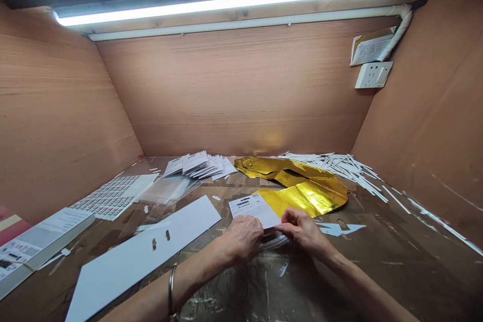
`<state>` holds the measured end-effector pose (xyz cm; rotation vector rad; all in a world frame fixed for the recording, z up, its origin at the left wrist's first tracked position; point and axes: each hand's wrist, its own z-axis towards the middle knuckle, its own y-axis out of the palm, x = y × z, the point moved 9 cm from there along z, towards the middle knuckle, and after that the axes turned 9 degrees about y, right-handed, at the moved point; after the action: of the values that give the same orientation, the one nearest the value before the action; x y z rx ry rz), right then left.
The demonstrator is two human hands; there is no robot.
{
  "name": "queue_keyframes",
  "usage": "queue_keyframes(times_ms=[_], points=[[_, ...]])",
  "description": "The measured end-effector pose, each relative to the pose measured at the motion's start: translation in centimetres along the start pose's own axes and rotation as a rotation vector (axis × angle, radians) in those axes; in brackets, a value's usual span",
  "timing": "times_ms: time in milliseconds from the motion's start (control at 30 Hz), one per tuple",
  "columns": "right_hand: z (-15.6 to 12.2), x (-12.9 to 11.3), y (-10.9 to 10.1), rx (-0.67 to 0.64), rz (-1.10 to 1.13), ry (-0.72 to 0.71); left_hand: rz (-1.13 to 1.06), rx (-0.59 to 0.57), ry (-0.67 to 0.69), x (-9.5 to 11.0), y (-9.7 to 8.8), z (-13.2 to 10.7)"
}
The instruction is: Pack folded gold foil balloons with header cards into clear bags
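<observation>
A white printed card [256,210] with a slot near its top edge is held at the front middle of the table. My left hand [245,236] is closed on the card's lower left side, its knuckles up. At the lower right corner my right hand [300,229] pinches the card between thumb and fingers. Clear plastic [274,242] shows under the card between the two hands; whether it encloses the card I cannot tell. Gold foil sheets [302,196] lie just behind the card and my right hand.
Left of my hands lies a white board [151,256] with two small holes. Farther left are a long stack of printed cards [41,246], a sticker sheet [113,193] and clear sleeves [166,190]. Loose printed cards [204,165] and white strips [339,168] lie along the back wall.
</observation>
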<state>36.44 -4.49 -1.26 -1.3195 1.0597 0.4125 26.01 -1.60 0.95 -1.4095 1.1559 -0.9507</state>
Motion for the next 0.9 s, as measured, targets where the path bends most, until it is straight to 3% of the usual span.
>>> queue_keyframes(times_ms=[133, 267, 333, 433, 500, 900], points=[[-0.8, 1.4, 2.1, -0.225, 0.116, 0.054, -0.055, -0.003, -0.041, -1.1, 0.2, -0.4], [-1.1, 1.9, 2.8, -0.265, 0.125, 0.038, -0.089, 0.196, -0.086, -2.5, 0.7, 0.9], [-1.2, 1.4, 2.8, -0.227, 0.045, -0.033, -0.101, 0.224, -0.086, -3.0, 2.3, 1.7], [-1.7, 0.1, 2.6, -0.098, -0.258, -0.171, -0.122, 0.187, -0.072, -3.5, 5.0, 2.6], [-2.1, -0.3, 2.7, -0.042, -0.401, -0.207, -0.119, 0.177, -0.068, -3.6, 5.9, 2.8], [-3.4, -0.1, 3.1, 0.059, -0.548, -0.134, -0.116, 0.184, -0.067, -3.8, 6.4, 3.0]])
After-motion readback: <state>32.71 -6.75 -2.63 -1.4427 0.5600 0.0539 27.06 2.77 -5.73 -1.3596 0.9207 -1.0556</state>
